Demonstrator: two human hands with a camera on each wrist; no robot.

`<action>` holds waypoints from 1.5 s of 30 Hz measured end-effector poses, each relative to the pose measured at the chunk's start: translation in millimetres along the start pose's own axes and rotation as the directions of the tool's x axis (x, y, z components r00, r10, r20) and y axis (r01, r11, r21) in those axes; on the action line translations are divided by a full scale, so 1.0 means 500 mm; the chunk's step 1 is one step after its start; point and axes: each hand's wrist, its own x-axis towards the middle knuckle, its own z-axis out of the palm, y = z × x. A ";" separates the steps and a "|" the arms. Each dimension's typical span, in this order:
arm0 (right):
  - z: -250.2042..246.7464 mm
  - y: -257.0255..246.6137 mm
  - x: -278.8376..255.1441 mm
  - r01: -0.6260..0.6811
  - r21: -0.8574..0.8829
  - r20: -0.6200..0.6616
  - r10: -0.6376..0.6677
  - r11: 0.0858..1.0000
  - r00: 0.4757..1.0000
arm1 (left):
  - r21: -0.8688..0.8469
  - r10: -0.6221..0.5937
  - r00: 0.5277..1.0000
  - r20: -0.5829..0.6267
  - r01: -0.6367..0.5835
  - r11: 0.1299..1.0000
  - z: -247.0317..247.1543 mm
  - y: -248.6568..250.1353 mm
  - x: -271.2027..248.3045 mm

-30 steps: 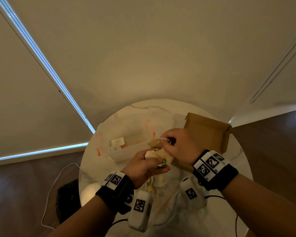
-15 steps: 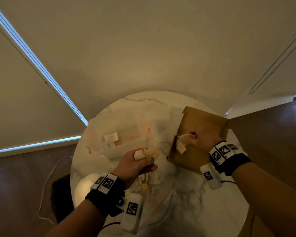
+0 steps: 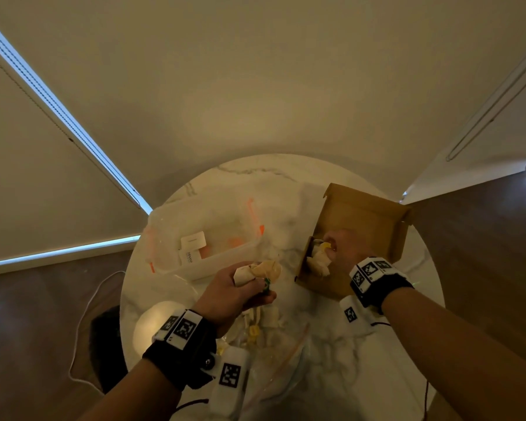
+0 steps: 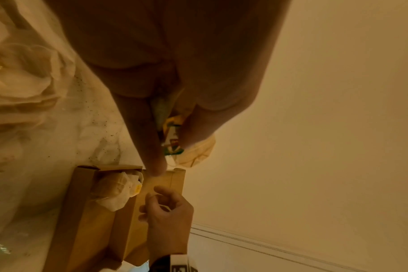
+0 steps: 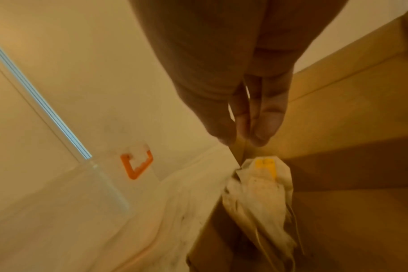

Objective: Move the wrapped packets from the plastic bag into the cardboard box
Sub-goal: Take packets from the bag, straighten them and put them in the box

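My left hand [image 3: 240, 294] grips a small bunch of wrapped packets [image 3: 260, 270], tan and white paper with a green label [image 4: 172, 145], held above the table left of the cardboard box [image 3: 368, 226]. Inside the box's near left corner lies a white wrapped packet [image 3: 318, 259] with a yellow sticker [image 5: 264, 163]. My right hand [image 3: 340, 247] hovers over the box just above that packet [image 4: 119, 187], fingers loosely curled and holding nothing [image 5: 242, 139]. The clear plastic bag [image 3: 289, 354] lies near me under my left wrist, with several more packets [image 3: 266, 320] in it.
A clear plastic container [image 3: 213, 256] with orange clips [image 5: 138, 165] stands at the back left of the round marble table [image 3: 286, 180]. White labels lie inside it. A cable hangs off the table's left side. Wood floor surrounds the table.
My right hand took one packet from the bunch in my left hand, carried it right into the box and let it go in the near left corner. My left hand kept its packets.
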 end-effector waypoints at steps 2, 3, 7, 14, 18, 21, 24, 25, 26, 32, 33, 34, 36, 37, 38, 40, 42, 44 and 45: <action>-0.017 -0.008 -0.022 0.038 0.027 -0.052 -0.036 0.999 0.998 | 0.005 0.010 1.000 0.007 -0.010 1.000 0.002 0.000 -0.001; -0.027 -0.019 -0.038 0.079 0.063 -0.087 -0.074 0.995 0.993 | 0.010 0.016 1.000 0.013 -0.017 1.000 0.003 0.000 -0.003; -0.054 -0.099 -0.132 0.274 0.334 -0.147 -0.237 0.902 0.960 | 0.014 0.042 0.998 0.039 -0.042 0.999 0.012 0.005 -0.012; -0.048 -0.175 -0.204 0.420 0.511 -0.212 -0.364 0.750 0.907 | 0.001 0.092 0.991 0.101 -0.093 0.996 0.022 0.018 -0.042; -0.047 -0.188 -0.214 0.458 0.531 -0.278 -0.364 0.713 0.889 | -0.004 0.098 0.991 0.089 -0.098 0.995 0.019 0.020 -0.055; -0.053 -0.190 -0.222 0.467 0.557 -0.323 -0.339 0.687 0.884 | 0.001 0.110 0.991 0.074 -0.111 0.994 0.018 0.018 -0.063; -0.075 -0.187 -0.229 0.449 0.611 -0.348 -0.289 0.652 0.892 | 0.000 0.116 0.992 0.058 -0.116 0.993 0.016 0.014 -0.067; -0.085 -0.185 -0.230 0.441 0.635 -0.349 -0.274 0.634 0.896 | 0.003 0.118 0.992 0.054 -0.118 0.993 0.016 0.014 -0.068; -0.095 -0.181 -0.230 0.436 0.650 -0.353 -0.261 0.622 0.898 | 0.006 0.121 0.991 0.052 -0.122 0.993 0.017 0.013 -0.068; -0.153 -0.139 -0.217 0.466 0.504 -0.457 -0.233 0.727 0.859 | 0.012 0.122 0.990 0.070 -0.123 0.992 0.017 0.007 -0.067; -0.160 -0.128 -0.213 0.452 0.489 -0.464 -0.217 0.746 0.859 | 0.012 0.117 0.990 0.076 -0.118 0.993 0.017 0.006 -0.066; -0.167 -0.116 -0.208 0.434 0.475 -0.465 -0.200 0.766 0.862 | 0.013 0.113 0.990 0.082 -0.114 0.993 0.017 0.005 -0.065; -0.177 -0.095 -0.198 0.392 0.451 -0.465 -0.164 0.802 0.870 | 0.008 0.106 0.991 0.087 -0.107 0.994 0.016 0.005 -0.062; -0.180 -0.086 -0.194 0.373 0.450 -0.455 -0.151 0.812 0.878 | 0.002 0.103 0.991 0.085 -0.103 0.995 0.015 0.005 -0.060; -0.184 -0.080 -0.193 0.362 0.453 -0.439 -0.150 0.815 0.886 | -0.001 0.100 0.992 0.083 -0.100 0.995 0.016 0.006 -0.057; -0.186 -0.076 -0.193 0.363 0.456 -0.405 -0.174 0.813 0.898 | 0.009 0.094 0.992 0.090 -0.096 0.995 0.017 0.008 -0.052; -0.183 -0.076 -0.196 0.377 0.452 -0.398 -0.195 0.808 0.897 | 0.029 0.095 0.990 0.102 -0.098 0.995 0.017 0.008 -0.048; -0.183 -0.073 -0.196 0.389 0.456 -0.441 -0.177 0.801 0.880 | 0.041 0.101 0.990 0.102 -0.105 0.994 0.016 0.010 -0.046; -0.185 -0.070 -0.195 0.392 0.465 -0.472 -0.152 0.793 0.868 | 0.042 0.103 0.990 0.101 -0.108 0.993 0.015 0.010 -0.046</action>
